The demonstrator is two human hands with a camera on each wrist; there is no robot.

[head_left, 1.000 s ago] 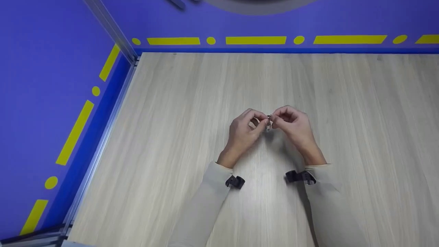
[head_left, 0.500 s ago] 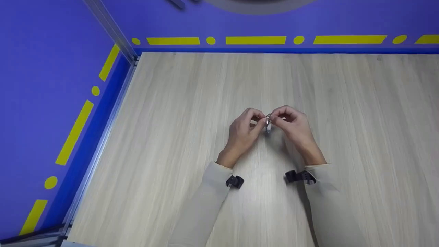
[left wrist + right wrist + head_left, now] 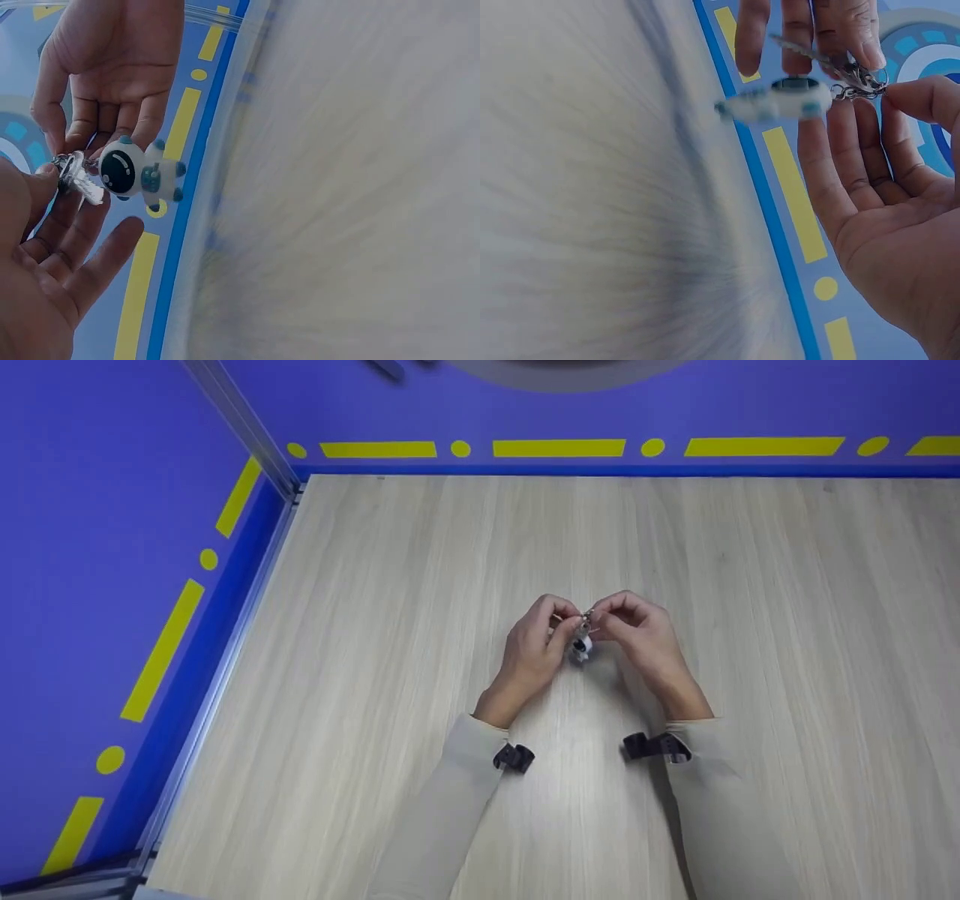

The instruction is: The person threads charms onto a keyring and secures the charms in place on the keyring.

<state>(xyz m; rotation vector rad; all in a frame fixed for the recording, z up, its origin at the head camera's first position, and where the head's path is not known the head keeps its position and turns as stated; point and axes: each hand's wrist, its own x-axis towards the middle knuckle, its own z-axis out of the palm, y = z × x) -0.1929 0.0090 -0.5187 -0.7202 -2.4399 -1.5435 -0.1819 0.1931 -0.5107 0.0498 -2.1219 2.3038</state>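
Observation:
Above the table, my left hand and right hand meet fingertip to fingertip over a keychain. From it dangles a small white astronaut charm with a dark visor and teal details, clear of the table. In the left wrist view, silver keys hang beside the charm near the left fingers. The left thumb and forefinger pinch the keys at the ring. My right thumb and forefinger pinch the ring end, where a short chain joins the charm in the right wrist view. The fingertips partly hide the ring.
A wood-grain tabletop spreads beneath both hands. Blue panels with yellow marks stand along the back and left. A metal rail runs along the left edge. Black straps sit on both sleeves.
The astronaut charm, mostly hidden between the fingers before, has dropped and turned so its visor shows below the hands. The left fingers have shifted slightly; the right hand stays almost still.

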